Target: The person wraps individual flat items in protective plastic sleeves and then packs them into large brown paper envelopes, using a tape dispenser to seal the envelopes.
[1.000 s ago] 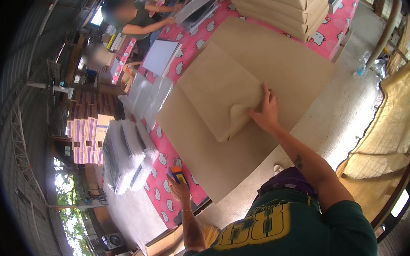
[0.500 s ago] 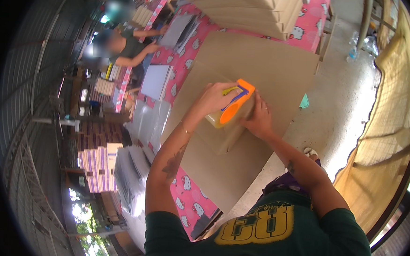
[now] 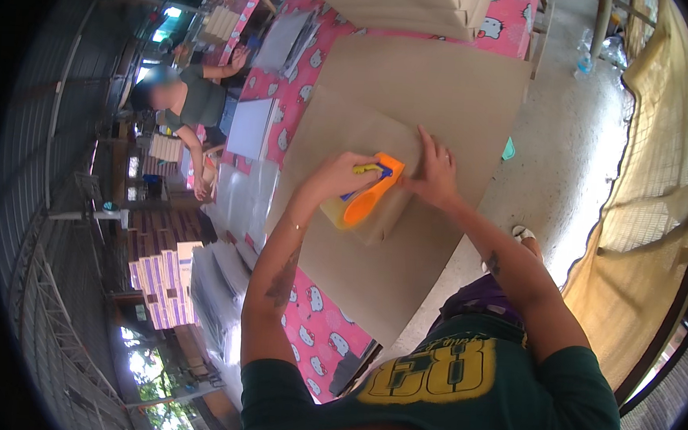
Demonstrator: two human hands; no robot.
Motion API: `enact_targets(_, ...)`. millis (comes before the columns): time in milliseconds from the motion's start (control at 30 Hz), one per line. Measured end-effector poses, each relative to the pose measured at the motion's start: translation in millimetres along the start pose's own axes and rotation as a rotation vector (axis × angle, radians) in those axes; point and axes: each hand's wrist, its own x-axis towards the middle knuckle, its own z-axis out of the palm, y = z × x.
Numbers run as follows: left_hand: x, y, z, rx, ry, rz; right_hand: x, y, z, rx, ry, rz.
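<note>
An orange tape dispenser with blue and yellow parts is gripped in my left hand, fingers closed round its handle side. It is low over a flat, brown-wrapped parcel, its roll of yellowish tape partly hidden. My right hand lies on the parcel's right side, fingers stretched and apart, thumb close to the dispenser's head. Under the parcel spreads a large brown sheet of paper or board; I cannot tell which. Whether tape is stuck to the parcel does not show clearly.
Brown flat boxes are stacked at the table's far end, on a pink patterned cloth. Clear plastic sheets and a white stack lie on the left. A co-worker is beyond them. A tan curtain hangs right.
My left hand and the dispenser have come nearer and a little left across the parcel. My right hand's fingers are spread wider. The co-worker's hands have left the grey stack.
</note>
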Motion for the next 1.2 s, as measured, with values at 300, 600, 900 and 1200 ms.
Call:
enact_targets(300, -63.5, -36.0, 16.7, -0.066, -0.158, -0.089, 7.4, -3.0, -14.2, -0.039, -0.114, 0.069)
enact_targets(600, -67.2, -47.2, 26.2, 0.044, -0.323, -0.358, 14.9, 10.3, -20.6, -0.141, -0.062, -0.015)
enact_targets(900, -154.0, -178.5, 126.3, 0.583, 0.060, -0.622, 11.0, -12.1, -36.2, -0.267, -0.235, -0.075)
enact_targets(1200, -163.1, -89.4, 285.2, 0.206, 0.841, -1.000, -36.8, -53.8, 37.0, -0.423, -0.664, -0.782)
